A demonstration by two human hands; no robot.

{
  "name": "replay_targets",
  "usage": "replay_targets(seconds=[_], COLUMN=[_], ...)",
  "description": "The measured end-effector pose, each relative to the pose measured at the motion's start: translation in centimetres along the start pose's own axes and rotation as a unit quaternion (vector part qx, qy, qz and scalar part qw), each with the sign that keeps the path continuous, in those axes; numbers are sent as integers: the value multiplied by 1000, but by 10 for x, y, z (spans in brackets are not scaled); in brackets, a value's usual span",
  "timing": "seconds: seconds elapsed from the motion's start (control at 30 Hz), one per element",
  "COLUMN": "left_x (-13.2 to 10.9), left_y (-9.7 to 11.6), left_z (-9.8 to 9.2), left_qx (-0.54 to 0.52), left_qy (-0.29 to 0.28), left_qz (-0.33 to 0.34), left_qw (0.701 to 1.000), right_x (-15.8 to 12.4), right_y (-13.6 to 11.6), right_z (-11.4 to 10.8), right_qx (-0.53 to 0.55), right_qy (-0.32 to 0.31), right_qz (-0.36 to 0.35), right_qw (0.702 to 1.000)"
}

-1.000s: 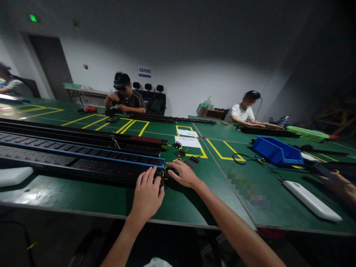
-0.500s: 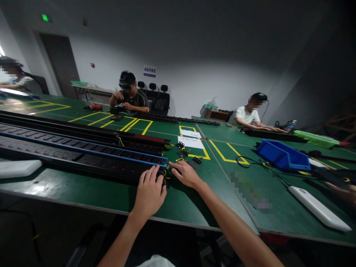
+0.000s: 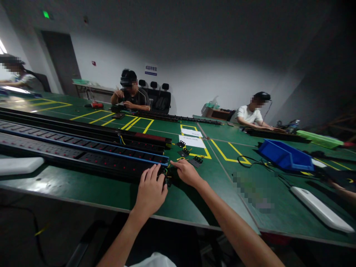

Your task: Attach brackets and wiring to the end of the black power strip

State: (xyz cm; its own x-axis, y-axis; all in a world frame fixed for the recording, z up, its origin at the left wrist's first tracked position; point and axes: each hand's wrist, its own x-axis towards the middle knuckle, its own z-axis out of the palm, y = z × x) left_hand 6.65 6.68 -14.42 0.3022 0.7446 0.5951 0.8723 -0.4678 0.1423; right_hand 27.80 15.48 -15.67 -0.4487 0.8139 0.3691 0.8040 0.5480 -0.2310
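Observation:
My left hand (image 3: 150, 189) is laid over the near right end of a long black strip (image 3: 111, 165) with rows of small red marks. Its fingers bend over the top, and its thumb is by the end, where thin wires (image 3: 167, 171) and a small dark end part (image 3: 168, 181) show. Just right of those wires is my right hand (image 3: 187, 172), index finger extended and the other fingers curled in. What its fingertips hold, if anything, is too small to make out. A blue-edged rail (image 3: 133, 152) runs behind the strip. Small black pieces with yellow wires (image 3: 196, 161) lie beyond my right hand.
White paper sheets (image 3: 191, 141) lie inside yellow tape lines. To the right are a blue bin (image 3: 286, 155), a cable (image 3: 243, 159) and a white slab-shaped device (image 3: 319, 207). Another white object (image 3: 20, 165) rests at left. Co-workers sit across the table; a hand shows at far right.
My right hand's fingers have drawn together, leaving the index finger extended by the wires. My left hand stays on the strip's end. The whole view has shifted slightly.

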Motion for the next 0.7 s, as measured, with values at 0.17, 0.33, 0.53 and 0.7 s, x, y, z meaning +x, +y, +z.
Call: replay_targets(seconds=[0.17, 0.33, 0.53, 0.7], left_x=[0, -1, 0, 0], left_y=[-1, -1, 0, 1], left_z=[2, 1, 0, 0], left_qx=[-6, 1, 6, 3], left_qy=[9, -2, -11, -7], left_qz=[5, 3, 2, 1], left_qw=[1000, 1000, 1000, 1000], right_x=[-2, -3, 0, 3], right_y=[-3, -6, -9, -8], right_z=[-2, -7, -6, -1], right_qx=[-10, -18, -37, -63], right_qy=[13, 4, 0, 1], right_qz=[-6, -1, 5, 11], right_qw=[1000, 1000, 999, 998])
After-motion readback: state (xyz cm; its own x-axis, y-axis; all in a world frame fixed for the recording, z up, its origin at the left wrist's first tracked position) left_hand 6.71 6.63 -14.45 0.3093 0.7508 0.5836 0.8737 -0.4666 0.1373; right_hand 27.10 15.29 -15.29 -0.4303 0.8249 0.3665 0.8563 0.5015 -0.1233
